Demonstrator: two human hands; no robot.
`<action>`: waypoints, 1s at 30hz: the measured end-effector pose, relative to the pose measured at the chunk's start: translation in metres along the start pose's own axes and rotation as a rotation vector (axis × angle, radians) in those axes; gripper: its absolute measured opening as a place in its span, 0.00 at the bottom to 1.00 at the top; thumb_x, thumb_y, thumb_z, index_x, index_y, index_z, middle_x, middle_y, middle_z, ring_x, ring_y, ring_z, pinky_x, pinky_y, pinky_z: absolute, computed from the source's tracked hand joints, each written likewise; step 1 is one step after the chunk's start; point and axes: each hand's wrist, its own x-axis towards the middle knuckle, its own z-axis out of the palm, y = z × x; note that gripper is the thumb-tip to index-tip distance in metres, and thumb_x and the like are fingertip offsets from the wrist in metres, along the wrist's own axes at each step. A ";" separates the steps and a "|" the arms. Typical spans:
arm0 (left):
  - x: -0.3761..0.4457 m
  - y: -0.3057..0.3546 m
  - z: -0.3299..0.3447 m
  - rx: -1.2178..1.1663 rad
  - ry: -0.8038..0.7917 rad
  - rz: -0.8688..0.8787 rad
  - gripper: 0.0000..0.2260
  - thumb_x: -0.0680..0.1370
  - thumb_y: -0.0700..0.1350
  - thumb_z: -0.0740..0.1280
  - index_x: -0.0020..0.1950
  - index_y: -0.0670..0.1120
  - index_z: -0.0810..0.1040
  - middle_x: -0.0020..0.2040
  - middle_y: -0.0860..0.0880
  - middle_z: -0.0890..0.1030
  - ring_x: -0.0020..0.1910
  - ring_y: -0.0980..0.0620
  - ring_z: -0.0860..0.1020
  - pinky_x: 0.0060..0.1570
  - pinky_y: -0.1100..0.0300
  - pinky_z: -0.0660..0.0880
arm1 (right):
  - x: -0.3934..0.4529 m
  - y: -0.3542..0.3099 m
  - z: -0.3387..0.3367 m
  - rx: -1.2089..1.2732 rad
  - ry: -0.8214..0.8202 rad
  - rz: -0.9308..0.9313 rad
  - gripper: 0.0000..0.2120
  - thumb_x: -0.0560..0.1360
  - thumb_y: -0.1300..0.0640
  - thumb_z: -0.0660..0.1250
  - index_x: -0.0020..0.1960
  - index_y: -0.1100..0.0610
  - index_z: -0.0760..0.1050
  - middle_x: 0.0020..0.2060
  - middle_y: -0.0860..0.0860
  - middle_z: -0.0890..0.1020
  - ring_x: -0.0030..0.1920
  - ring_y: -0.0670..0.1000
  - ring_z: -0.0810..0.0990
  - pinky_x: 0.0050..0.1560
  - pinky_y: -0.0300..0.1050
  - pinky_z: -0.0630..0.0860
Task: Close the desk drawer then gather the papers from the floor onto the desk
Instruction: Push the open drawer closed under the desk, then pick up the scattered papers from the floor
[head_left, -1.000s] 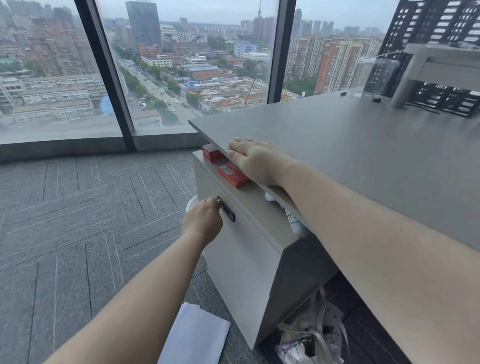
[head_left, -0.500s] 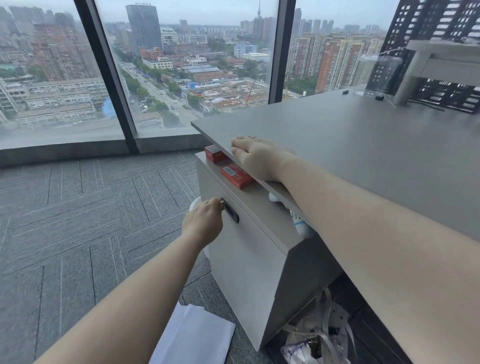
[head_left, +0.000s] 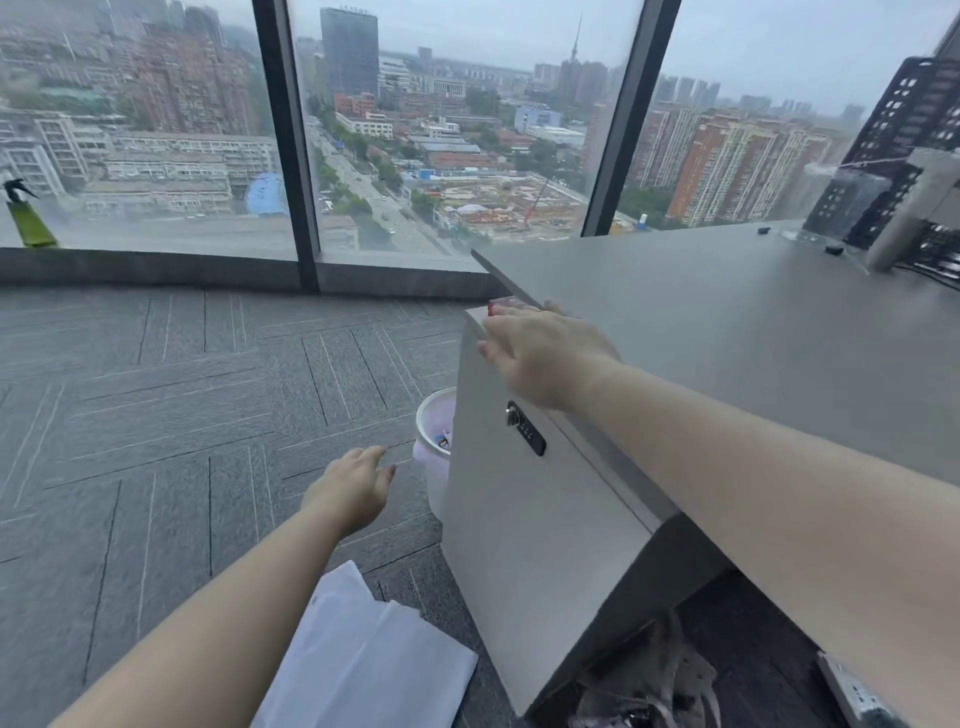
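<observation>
The grey drawer (head_left: 524, 530), with a black combination lock (head_left: 525, 429) on its front, sits almost fully under the grey desk (head_left: 727, 332); only a narrow strip of its top shows. My right hand (head_left: 545, 353) lies flat over the drawer's upper front edge and the desk edge, fingers spread. My left hand (head_left: 358, 488) hovers open above the carpet, left of the drawer, holding nothing. White papers (head_left: 363, 660) lie on the floor at the bottom, below my left forearm.
A white bin (head_left: 434, 447) stands on the carpet against the drawer's left side. A bag and cables (head_left: 649, 686) lie under the desk. A monitor stand (head_left: 914, 208) and black crate sit at the desk's far right. Floor-to-ceiling windows line the back.
The drawer has slid in under the desk, hiding the red boxes. My left hand let go of the lock and dropped away to the left. My right hand moved onto the drawer's front edge.
</observation>
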 end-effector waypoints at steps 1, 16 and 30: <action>0.000 -0.013 0.003 -0.006 -0.005 -0.023 0.23 0.80 0.54 0.52 0.71 0.46 0.64 0.71 0.44 0.68 0.71 0.43 0.66 0.69 0.46 0.65 | 0.001 -0.013 0.012 0.043 -0.009 -0.022 0.21 0.81 0.48 0.51 0.68 0.55 0.70 0.74 0.50 0.67 0.75 0.51 0.62 0.75 0.50 0.55; -0.033 -0.219 0.161 -0.039 -0.266 -0.402 0.23 0.79 0.52 0.56 0.72 0.44 0.64 0.73 0.42 0.66 0.71 0.40 0.66 0.67 0.48 0.66 | 0.037 -0.094 0.371 0.405 -0.666 0.235 0.24 0.78 0.44 0.56 0.70 0.53 0.70 0.69 0.52 0.75 0.66 0.56 0.74 0.66 0.50 0.71; -0.086 -0.346 0.301 -0.329 -0.117 -0.992 0.32 0.75 0.54 0.63 0.76 0.52 0.54 0.76 0.44 0.59 0.73 0.42 0.62 0.70 0.45 0.63 | -0.018 -0.041 0.581 0.632 -0.849 0.717 0.36 0.77 0.45 0.62 0.78 0.53 0.50 0.76 0.56 0.63 0.74 0.59 0.65 0.71 0.49 0.62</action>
